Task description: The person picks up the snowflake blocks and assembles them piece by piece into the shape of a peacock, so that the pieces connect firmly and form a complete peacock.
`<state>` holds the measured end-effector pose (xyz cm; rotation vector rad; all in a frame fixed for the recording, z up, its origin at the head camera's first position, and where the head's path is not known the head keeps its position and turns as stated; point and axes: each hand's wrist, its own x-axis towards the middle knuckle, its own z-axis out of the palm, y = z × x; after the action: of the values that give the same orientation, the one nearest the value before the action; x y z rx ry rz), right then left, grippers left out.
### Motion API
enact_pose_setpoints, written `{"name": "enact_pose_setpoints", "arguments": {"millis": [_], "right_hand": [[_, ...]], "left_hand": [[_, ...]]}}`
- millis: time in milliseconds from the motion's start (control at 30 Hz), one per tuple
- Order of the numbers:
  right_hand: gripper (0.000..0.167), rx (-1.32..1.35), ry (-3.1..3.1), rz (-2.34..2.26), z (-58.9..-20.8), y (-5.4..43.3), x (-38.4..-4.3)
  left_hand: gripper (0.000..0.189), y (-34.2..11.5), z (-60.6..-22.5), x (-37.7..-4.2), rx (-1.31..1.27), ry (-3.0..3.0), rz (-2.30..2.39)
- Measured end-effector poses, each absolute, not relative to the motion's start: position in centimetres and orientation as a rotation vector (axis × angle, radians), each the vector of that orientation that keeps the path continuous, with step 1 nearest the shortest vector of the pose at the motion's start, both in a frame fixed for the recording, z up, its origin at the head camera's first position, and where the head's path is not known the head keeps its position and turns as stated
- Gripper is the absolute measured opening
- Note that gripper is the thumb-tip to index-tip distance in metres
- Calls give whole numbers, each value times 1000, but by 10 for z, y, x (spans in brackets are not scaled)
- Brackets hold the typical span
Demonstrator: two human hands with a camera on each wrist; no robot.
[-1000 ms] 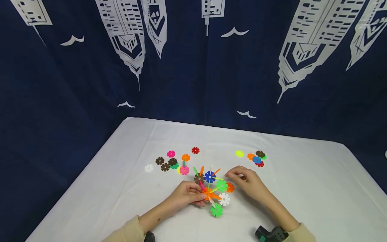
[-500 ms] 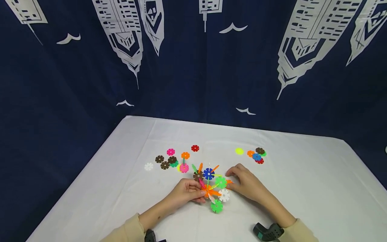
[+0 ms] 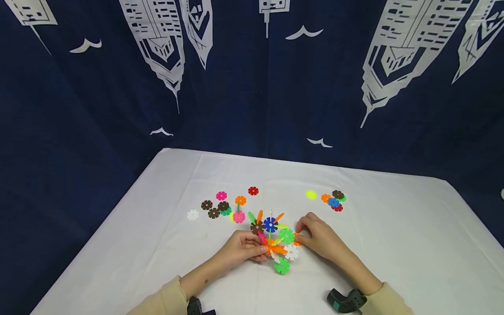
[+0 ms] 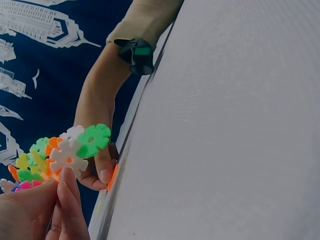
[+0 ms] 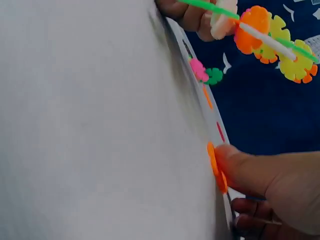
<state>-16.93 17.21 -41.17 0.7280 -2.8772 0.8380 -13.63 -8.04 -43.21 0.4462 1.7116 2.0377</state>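
In the head view my left hand [image 3: 240, 248] pinches an orange notched disc low in a spiky cluster of interlocking plastic discs [image 3: 270, 225]. Brown, blue, green, yellow, pink and white discs jut from that cluster at many angles. The left wrist view shows thumb and fingertip just below a white disc [image 4: 69, 157] and a bright green one [image 4: 93, 140]. To the right of the cluster, my right hand [image 3: 323, 238] pinches a separate orange disc [image 5: 217, 168] at the table's surface, its thumb against the disc. Part of this disc is hidden by the fingers.
Behind the left hand lie several loose discs, among them brown ones [image 3: 214, 213], a red one [image 3: 253, 190] and a translucent white one [image 3: 192, 214]. A small pile with a blue disc [image 3: 333, 202] and a yellow disc [image 3: 311, 194] lies at the back right of the white table [image 3: 393, 227].
My right hand has come down and taken hold of the orange disc beside the cluster. The left hand keeps its grip on the cluster, and the head view has tilted slightly.
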Motion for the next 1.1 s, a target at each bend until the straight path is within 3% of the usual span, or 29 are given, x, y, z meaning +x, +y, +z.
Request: {"name": "enact_pose_setpoints", "arguments": {"millis": [200,300,467,633,1100], "right_hand": [[31,876,-2889,830,-410,176,-168],[28,905,-2881,936,-410,178,-169],[11,876,-2744,1562,-412,181,-172],[13,858,-2396,2038,-411,183,-172],[17,875,-2323,1992,-409,167,-162]], "left_hand": [[11,-80,-429,-136,364,1740,1997],[10,-81,-425,-133,266,1764,1965],[10,-86,-424,-132,198,1755,1917],[7,-87,-424,-135,207,1701,1913],[8,-89,-424,-137,238,1692,1908]]}}
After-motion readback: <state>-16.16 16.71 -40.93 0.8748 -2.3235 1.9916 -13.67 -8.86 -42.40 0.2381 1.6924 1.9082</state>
